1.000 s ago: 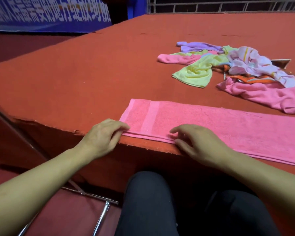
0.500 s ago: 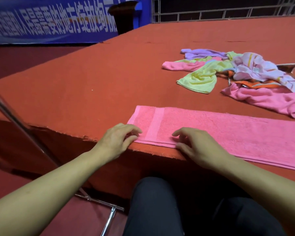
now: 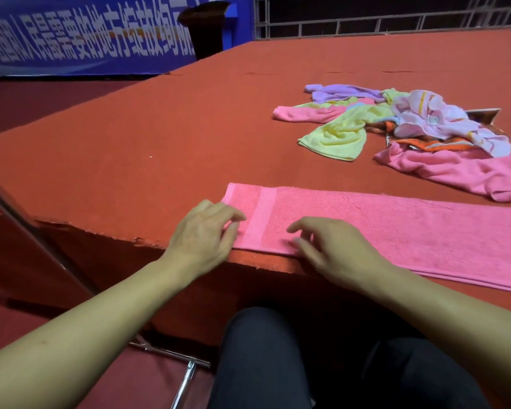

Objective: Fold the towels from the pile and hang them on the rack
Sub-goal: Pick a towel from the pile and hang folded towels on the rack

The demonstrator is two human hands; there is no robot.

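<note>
A long pink towel (image 3: pixel 396 228), folded lengthwise, lies flat along the near edge of the red platform (image 3: pixel 130 149). My left hand (image 3: pixel 204 231) rests on the towel's left end, fingers lightly bent on the cloth. My right hand (image 3: pixel 334 249) sits just to the right of it, fingertips touching the towel at its near edge. Neither hand plainly grips the cloth. The pile of towels (image 3: pixel 396 125) lies farther back on the right: purple, yellow, pink and patterned ones in a loose heap. A metal rack bar (image 3: pixel 15 211) slants up at the far left.
The rack's lower metal frame (image 3: pixel 177 358) stands on the floor below the platform's edge, beside my dark-trousered legs (image 3: pixel 263 364). A blue banner (image 3: pixel 86 33) and a dark bin (image 3: pixel 207 28) stand behind the platform. A railing (image 3: pixel 396 22) runs along the back.
My left hand has slid from the towel's left corner onto its end band. The right hand has stayed at the near edge. The view has tilted slightly.
</note>
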